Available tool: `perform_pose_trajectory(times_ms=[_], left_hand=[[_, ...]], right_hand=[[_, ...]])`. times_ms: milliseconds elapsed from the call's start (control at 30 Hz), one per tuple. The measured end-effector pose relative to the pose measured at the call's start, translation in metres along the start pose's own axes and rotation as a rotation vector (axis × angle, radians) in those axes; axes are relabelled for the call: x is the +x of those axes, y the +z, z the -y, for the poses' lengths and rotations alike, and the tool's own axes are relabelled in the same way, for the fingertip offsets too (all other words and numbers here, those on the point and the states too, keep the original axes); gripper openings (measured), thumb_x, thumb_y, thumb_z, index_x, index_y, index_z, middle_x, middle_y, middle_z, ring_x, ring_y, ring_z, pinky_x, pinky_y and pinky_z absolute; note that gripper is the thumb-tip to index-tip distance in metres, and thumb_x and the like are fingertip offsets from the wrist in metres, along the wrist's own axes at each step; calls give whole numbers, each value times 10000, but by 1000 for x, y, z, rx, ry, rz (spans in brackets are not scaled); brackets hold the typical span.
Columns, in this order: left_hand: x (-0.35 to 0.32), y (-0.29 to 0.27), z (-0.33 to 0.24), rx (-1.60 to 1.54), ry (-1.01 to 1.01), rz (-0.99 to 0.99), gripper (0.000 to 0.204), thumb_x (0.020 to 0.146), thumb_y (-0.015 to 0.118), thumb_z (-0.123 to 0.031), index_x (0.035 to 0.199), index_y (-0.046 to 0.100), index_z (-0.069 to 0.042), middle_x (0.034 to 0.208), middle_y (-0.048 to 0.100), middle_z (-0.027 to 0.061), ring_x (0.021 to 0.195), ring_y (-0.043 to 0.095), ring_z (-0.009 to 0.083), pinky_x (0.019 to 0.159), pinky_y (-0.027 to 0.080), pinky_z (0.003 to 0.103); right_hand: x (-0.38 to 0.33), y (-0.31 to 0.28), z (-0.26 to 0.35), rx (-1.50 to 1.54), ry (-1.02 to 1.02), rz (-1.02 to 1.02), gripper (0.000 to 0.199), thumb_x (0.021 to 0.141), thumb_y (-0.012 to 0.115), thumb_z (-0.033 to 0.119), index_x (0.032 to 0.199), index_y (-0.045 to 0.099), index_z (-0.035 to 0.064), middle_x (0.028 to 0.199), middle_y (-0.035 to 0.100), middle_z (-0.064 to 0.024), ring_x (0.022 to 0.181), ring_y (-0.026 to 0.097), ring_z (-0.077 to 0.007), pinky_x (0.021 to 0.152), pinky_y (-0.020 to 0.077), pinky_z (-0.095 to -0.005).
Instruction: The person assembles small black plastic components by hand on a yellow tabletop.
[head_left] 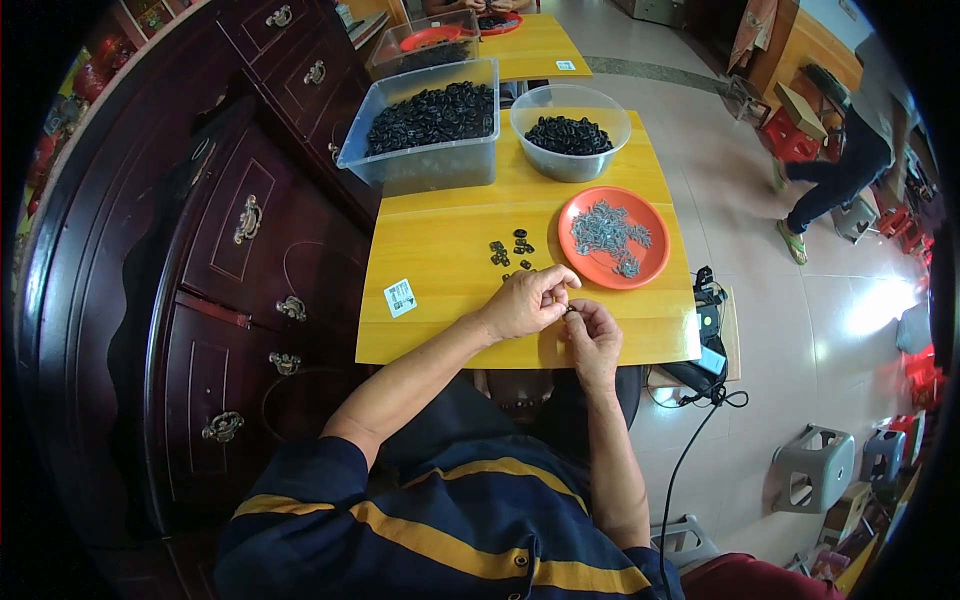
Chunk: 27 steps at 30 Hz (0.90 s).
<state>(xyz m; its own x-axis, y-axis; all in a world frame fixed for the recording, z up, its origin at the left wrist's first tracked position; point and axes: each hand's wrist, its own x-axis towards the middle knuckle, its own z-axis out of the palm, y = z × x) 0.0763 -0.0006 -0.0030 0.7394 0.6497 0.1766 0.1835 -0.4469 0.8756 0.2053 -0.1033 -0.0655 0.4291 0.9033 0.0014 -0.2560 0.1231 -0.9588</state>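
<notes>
Close together over the near edge of the yellow table are my two hands. My left hand is closed, thumb and fingertips pinched; whatever they hold is too small to make out. Just right of it, my right hand pinches a small black piece, mostly hidden by the fingers. Several loose small black pieces lie on the table just beyond my left hand. An orange-red plate beyond my right hand carries a pile of small silver-grey pieces.
At the table's far side stand a clear rectangular bin and a clear round tub, both holding black pieces. A white printed card lies at left. Dark wooden drawers flank the table. Another person walks at right.
</notes>
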Motion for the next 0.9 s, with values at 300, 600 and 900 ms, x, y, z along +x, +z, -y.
perform_pose_trajectory(times_ms=[300, 600, 900], left_hand=[[38, -57, 52, 474, -51, -193, 207, 852, 609, -128, 1005, 713, -36, 885, 712, 122, 736, 685, 223, 706, 547, 349], [65, -77, 79, 683, -101, -79, 183, 831, 652, -171, 976, 726, -87, 905, 698, 126, 921, 663, 313, 830, 520, 421], [53, -82, 63, 500, -111, -154, 158, 854, 655, -137, 975, 635, -38, 880, 683, 127, 802, 672, 273, 729, 524, 376]], right_hand=[[-1, -3, -1, 61, 4, -33, 157, 941, 615, 21, 1096, 626, 4, 916, 631, 4, 787, 590, -63, 700, 506, -217], [-2, 0, 1, 52, 0, -42, 151, 934, 622, 17, 1084, 626, 3, 904, 628, 9, 785, 585, -60, 714, 493, -211], [-1, 0, 1, 52, 5, -43, 145, 936, 621, 13, 1081, 626, 6, 893, 622, 11, 780, 584, -61, 711, 488, -210]])
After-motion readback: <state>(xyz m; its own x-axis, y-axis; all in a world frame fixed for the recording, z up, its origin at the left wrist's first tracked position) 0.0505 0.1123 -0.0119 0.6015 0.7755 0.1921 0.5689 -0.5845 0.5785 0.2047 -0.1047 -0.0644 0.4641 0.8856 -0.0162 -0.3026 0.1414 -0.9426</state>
